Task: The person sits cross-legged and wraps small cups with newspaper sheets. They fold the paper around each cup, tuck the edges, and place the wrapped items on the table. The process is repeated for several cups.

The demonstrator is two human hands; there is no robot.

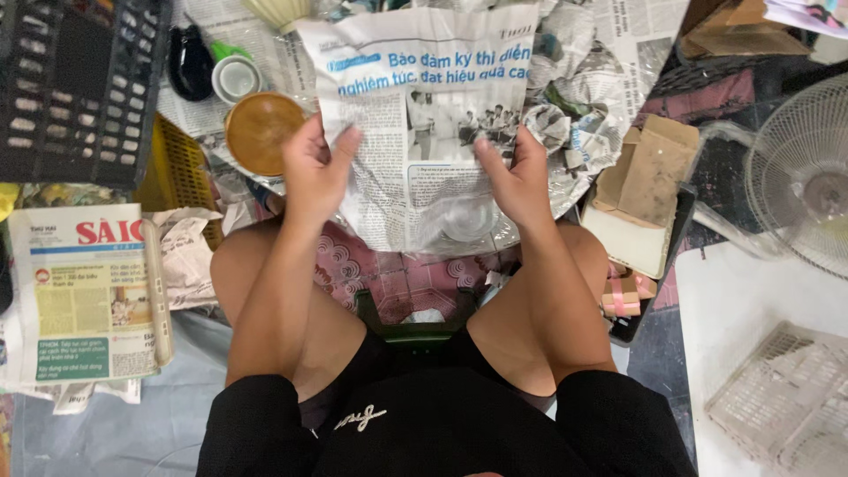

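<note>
A sheet of newspaper (415,97) hangs spread out in front of my knees. My left hand (316,172) grips its left edge and my right hand (517,177) grips its right edge. A round whitish object (466,219), perhaps a small bowl, shows through the lower part of the sheet between my hands; what it is stays unclear. I sit on a low green stool (415,329).
A brown round lid (261,131) and a white cup (235,79) lie beyond my left hand. Black crate (79,84) far left, folded newspaper (84,291) at left. Crumpled paper wraps (565,132), cardboard pieces (640,190), a fan (799,172) and a white basket (786,397) at right.
</note>
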